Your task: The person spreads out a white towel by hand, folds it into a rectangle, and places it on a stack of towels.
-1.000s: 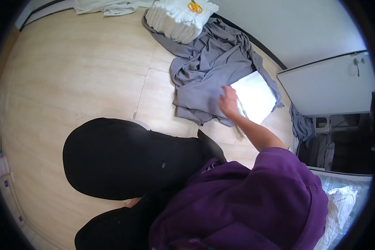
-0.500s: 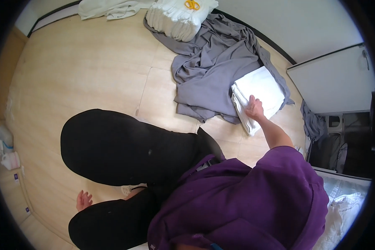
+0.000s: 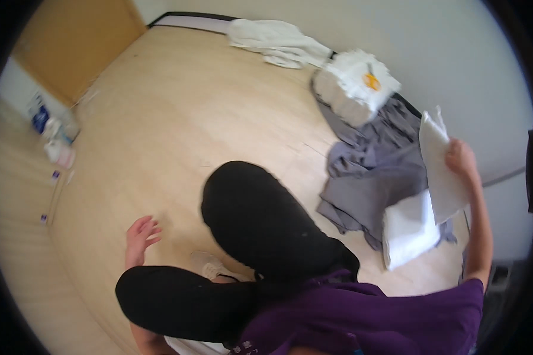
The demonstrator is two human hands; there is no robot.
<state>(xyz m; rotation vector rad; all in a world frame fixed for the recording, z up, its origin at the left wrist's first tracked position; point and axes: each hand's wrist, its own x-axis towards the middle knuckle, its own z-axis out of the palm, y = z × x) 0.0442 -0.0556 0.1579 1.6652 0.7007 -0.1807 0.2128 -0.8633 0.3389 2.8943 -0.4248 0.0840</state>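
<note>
My right hand (image 3: 462, 158) grips the edge of a folded white cloth (image 3: 439, 171), which hangs upright in the air. Just below it lies a stack of folded white cloth (image 3: 410, 234), on the near end of a crumpled grey sheet (image 3: 367, 186). Whether the raised cloth touches the stack I cannot tell. My left hand (image 3: 142, 235) is beyond my left knee, over the floor, its fingers apart and nothing in it.
A thick pile of white cloths (image 3: 352, 89) stands on the sheet's far end, with orange-handled scissors (image 3: 371, 81) on top. Another white cloth (image 3: 278, 41) lies crumpled along the wall. Bottles or packages (image 3: 56, 139) stand at the left, near a wooden door (image 3: 80, 44).
My right hand has lifted a folded white cloth off the stack. My left hand has come up and forward. The view has swung left, bringing the door into sight.
</note>
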